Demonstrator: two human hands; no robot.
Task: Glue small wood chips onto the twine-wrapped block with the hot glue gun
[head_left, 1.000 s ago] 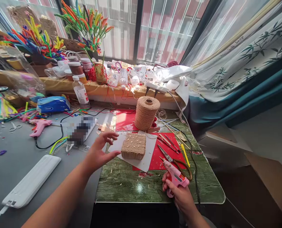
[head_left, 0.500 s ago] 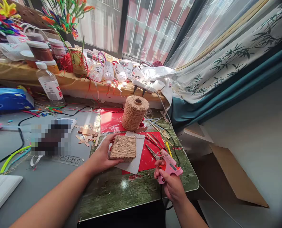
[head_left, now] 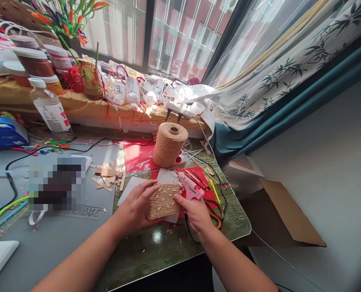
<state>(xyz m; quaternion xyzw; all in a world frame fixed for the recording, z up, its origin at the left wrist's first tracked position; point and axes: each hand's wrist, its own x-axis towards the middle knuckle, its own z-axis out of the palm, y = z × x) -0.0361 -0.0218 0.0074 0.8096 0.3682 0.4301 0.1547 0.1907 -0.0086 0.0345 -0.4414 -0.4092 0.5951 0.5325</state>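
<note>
We see a block [head_left: 163,199] wrapped in rough, matt jute twine, the same coarse fibre as the spool [head_left: 169,144] behind it. The glue gun [head_left: 190,189] is smooth pink plastic with a slight sheen. The worktop [head_left: 168,251] is glossy, green and marbled, and throws back the light; the sheet [head_left: 137,156] looks like matt red paper, the sticks [head_left: 107,173] like bare pale wood

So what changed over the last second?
Left hand, open beside the twine-wrapped block before, now grips its left side. Right hand carried the pink glue gun from the near edge of the table up to the block's right edge, fingers touching it. Twine spool and scissors stayed put.
</note>
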